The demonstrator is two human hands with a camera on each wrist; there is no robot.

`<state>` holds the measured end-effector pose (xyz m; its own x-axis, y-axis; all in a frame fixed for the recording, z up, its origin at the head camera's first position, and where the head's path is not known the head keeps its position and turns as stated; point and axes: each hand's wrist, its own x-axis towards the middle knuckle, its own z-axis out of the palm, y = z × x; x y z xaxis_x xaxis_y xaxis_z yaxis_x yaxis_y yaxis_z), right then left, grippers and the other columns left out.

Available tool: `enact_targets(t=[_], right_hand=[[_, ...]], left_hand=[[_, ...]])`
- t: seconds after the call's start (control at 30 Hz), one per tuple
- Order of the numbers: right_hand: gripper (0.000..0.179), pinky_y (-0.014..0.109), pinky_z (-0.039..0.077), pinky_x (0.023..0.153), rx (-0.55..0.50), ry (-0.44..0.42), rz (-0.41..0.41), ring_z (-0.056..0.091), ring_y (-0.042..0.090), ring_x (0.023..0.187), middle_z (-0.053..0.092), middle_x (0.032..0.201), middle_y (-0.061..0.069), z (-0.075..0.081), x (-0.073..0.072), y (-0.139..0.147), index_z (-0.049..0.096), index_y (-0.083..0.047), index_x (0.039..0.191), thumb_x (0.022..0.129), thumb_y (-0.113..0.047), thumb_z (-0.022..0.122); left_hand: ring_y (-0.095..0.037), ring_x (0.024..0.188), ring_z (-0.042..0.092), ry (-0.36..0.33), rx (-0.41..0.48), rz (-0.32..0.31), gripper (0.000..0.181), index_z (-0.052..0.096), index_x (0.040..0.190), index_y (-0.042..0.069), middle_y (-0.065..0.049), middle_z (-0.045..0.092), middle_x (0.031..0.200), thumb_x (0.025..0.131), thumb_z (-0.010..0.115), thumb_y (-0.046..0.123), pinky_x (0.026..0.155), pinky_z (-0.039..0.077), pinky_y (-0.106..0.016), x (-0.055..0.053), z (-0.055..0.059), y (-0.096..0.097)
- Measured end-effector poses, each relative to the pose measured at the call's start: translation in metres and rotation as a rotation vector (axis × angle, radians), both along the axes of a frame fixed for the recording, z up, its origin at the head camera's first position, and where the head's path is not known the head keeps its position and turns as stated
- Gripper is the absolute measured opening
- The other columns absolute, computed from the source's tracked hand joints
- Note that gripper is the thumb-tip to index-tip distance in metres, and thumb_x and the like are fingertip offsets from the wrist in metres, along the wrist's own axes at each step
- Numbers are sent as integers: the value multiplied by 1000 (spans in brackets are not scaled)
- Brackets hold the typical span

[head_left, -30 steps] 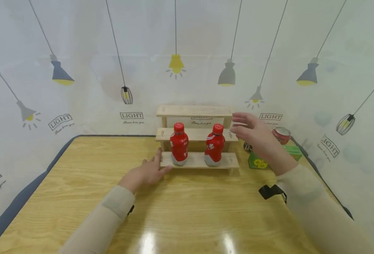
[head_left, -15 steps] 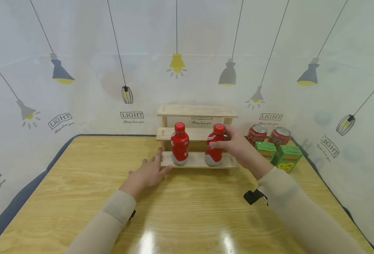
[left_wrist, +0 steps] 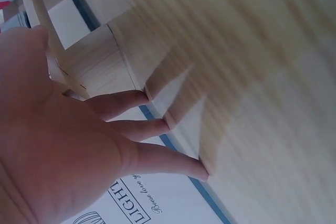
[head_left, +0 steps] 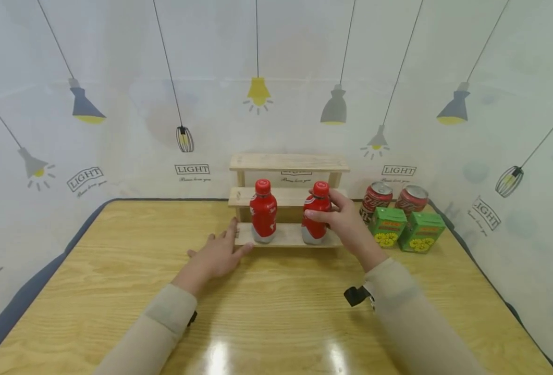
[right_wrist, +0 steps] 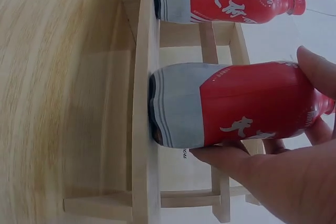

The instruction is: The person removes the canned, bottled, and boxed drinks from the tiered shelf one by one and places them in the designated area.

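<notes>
A three-tier wooden shelf point(head_left: 289, 162) stands against the back of the table. Two red bottles with pale bottoms stand upright on its lowest tier, the left bottle point(head_left: 263, 216) apart from the right bottle point(head_left: 312, 229). My right hand point(head_left: 350, 225) grips the right bottle's upper body, thumb in front and fingers round the back. In the right wrist view, this bottle's base point(right_wrist: 176, 106) sits on the tier. My left hand point(head_left: 212, 258) rests at the shelf's left end, thumb by the front edge. Several of its straight fingertips touch the table in the left wrist view.
Right of the shelf stand two red cans, one left point(head_left: 377, 196) and one right point(head_left: 412, 198). In front of them are two green cartons, one left point(head_left: 388, 227) and one right point(head_left: 421, 232). A wall cloth point(head_left: 135, 125) with printed lamps hangs behind the wooden table point(head_left: 276, 312).
My right hand has come left and down from the shelf's upper right end and now grips the right bottle. The cans and cartons are uncovered. My left hand stays put.
</notes>
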<state>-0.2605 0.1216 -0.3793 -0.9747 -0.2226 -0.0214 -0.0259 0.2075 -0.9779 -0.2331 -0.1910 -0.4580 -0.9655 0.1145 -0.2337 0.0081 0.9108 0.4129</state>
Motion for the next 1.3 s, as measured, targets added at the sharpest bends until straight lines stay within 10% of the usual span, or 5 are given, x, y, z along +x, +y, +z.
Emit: enact_targets(t=[1.3], right_hand=[[72, 62, 42, 124, 35, 23, -121, 50, 37, 144, 54, 158, 15, -6, 9, -3, 43, -22, 164, 100, -25, 75]], left_hand=[[-51, 151, 44, 183, -76, 1, 129, 15, 171, 11, -22, 46, 166, 82, 38, 101, 109, 29, -92, -11, -14, 4]])
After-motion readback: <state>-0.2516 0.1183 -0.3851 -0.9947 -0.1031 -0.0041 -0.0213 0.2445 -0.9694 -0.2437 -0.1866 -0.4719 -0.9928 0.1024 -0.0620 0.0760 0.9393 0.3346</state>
